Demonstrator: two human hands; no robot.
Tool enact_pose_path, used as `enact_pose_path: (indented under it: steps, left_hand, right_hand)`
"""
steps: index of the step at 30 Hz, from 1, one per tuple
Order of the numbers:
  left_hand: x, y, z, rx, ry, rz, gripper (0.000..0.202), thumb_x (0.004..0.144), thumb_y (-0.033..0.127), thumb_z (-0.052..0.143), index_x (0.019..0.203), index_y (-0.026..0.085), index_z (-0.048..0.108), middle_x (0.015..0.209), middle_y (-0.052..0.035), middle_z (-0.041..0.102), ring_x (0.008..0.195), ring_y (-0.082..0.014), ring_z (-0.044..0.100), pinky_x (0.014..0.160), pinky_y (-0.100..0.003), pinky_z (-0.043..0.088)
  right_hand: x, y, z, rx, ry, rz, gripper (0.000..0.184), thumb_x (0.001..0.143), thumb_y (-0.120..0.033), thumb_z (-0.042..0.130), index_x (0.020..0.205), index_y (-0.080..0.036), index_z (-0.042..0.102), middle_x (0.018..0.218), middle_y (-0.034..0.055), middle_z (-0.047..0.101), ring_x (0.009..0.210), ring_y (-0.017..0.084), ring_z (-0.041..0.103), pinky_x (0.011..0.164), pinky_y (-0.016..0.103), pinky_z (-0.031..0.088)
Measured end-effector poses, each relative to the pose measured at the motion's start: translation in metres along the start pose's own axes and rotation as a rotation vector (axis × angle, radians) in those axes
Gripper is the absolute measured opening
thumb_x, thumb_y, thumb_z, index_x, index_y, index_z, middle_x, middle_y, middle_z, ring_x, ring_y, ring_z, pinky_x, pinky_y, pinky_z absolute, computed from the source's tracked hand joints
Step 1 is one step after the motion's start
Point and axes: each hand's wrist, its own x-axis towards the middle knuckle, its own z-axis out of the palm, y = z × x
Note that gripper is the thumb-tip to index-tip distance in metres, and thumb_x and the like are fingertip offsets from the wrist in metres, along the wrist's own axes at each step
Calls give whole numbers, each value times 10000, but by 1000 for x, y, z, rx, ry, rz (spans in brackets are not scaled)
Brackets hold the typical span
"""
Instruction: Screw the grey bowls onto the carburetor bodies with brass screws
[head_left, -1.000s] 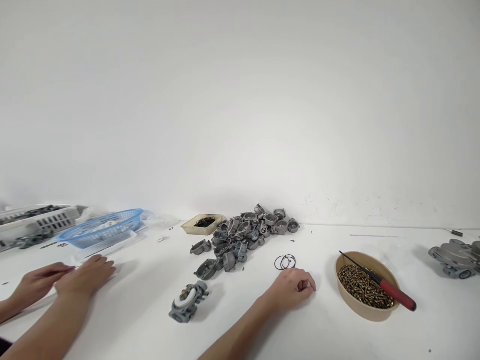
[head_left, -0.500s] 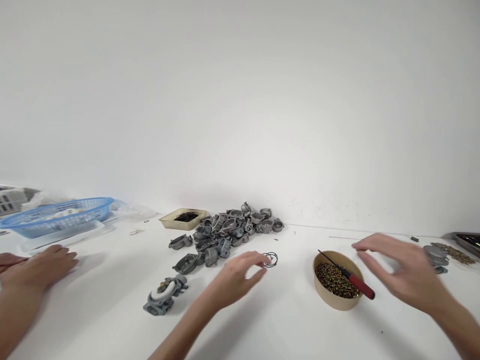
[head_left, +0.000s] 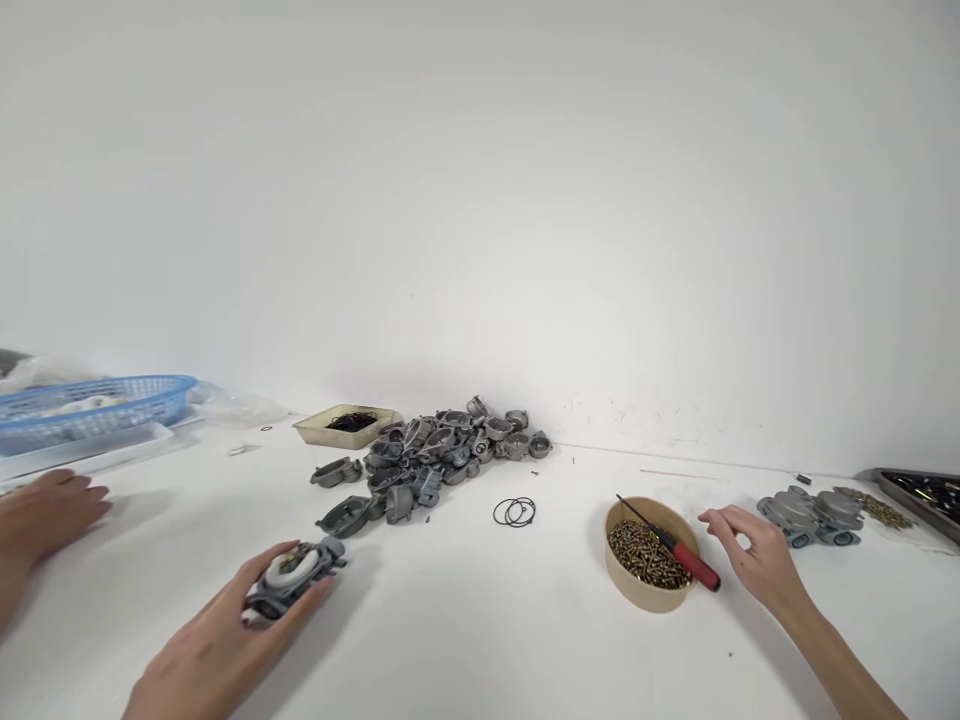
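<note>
My left hand (head_left: 225, 630) has its thumb and fingers around the sides of a grey metal carburetor body (head_left: 279, 598) with a white float (head_left: 292, 568) on top. The carburetor is low over or on the white table; I cannot tell which. My right hand (head_left: 757, 560) hovers just right of a tan round bowl (head_left: 646, 600) full of small brass-coloured screws (head_left: 649, 556). Its fingers are bent together; anything between the fingertips is too small to make out. A red-handled screwdriver (head_left: 694, 565) lies across the bowl. Thin black rubber rings (head_left: 516, 512) lie between my hands.
Grey metal float bowls (head_left: 439, 445) are piled by the wall, beside a cream tray (head_left: 311, 435) of black rings. Carburetor bodies (head_left: 814, 512), loose brass parts (head_left: 885, 512) and a dark tray (head_left: 919, 495) are at right. At left are a blue basket (head_left: 161, 405) and another person's hand (head_left: 56, 510).
My left hand has moved from the black rings leftward to the carburetor and taken hold of it. My right hand's fingers have drawn together beside the bowl. The view has shifted right.
</note>
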Motion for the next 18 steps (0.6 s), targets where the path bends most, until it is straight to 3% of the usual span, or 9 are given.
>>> enact_pose_path:
  steps: [2, 3, 6, 8, 9, 11, 13, 16, 18]
  left_hand:
    - [1, 8, -7, -48, -135, -110, 423, 763, 678, 694, 1065, 382, 711, 460, 119, 647, 577, -303, 753, 489, -316, 551]
    - [0, 13, -11, -61, -158, -109, 401, 756, 651, 713, 1061, 390, 713, 534, 122, 698, 634, -307, 770, 522, -324, 566]
    - [-10, 33, -17, -94, -87, 39, 334, 785, 571, 727, 1071, 399, 714, 914, 111, 815, 839, -304, 793, 666, -345, 603]
    - [-19, 57, -15, -173, 9, 159, 374, 813, 553, 725, 1133, 362, 697, 1042, 54, 808, 803, -279, 776, 711, -355, 612]
    - [-22, 73, -11, -260, -8, 267, 401, 825, 547, 729, 1161, 332, 691, 1086, 16, 802, 791, -264, 770, 713, -346, 615]
    - [-24, 113, -1, -482, -142, 512, 400, 837, 506, 747, 1163, 282, 689, 1114, -36, 796, 908, -264, 770, 784, -330, 632]
    - [-23, 159, 13, -615, -409, 686, 381, 842, 436, 751, 1176, 261, 694, 1132, -49, 791, 956, -258, 757, 760, -316, 632]
    - [-25, 219, 41, -720, -741, 811, 392, 763, 366, 787, 1118, 216, 714, 1151, -66, 777, 963, -247, 732, 704, -278, 598]
    - [-32, 242, 60, -731, -833, 838, 412, 726, 338, 816, 1105, 209, 722, 1126, -56, 777, 950, -232, 713, 695, -260, 573]
  right_hand:
    - [-3, 0, 3, 16, -4, 22, 517, 1029, -583, 496, 800, -213, 775, 784, 78, 766, 708, 228, 738, 489, 268, 485]
    - [-4, 1, 4, 24, -7, 29, 525, 1027, -593, 495, 797, -213, 776, 771, 78, 762, 703, 232, 736, 492, 272, 488]
    - [-6, 3, 10, 51, -19, 39, 546, 1013, -626, 498, 789, -214, 778, 737, 78, 748, 688, 240, 722, 491, 276, 492]
    - [-7, 3, 13, 71, -30, 38, 553, 1007, -642, 504, 787, -215, 779, 735, 77, 745, 687, 237, 719, 538, 283, 524]
    - [-7, 2, 15, 80, -35, 37, 557, 1004, -648, 507, 783, -215, 778, 733, 76, 743, 685, 234, 715, 559, 286, 534]
    - [-6, 1, 17, 95, -40, 39, 561, 999, -658, 515, 780, -213, 776, 726, 73, 732, 672, 225, 699, 584, 290, 540]
    - [-6, -1, 16, 105, -34, 47, 565, 998, -663, 514, 783, -209, 772, 725, 70, 719, 657, 214, 679, 602, 292, 541]
    - [-8, -2, 13, 110, -13, 70, 571, 1005, -662, 503, 792, -203, 768, 710, 63, 693, 647, 206, 662, 614, 294, 542]
    - [-8, -1, 10, 107, 2, 83, 578, 1012, -658, 490, 799, -200, 770, 696, 61, 681, 653, 208, 666, 602, 294, 539]
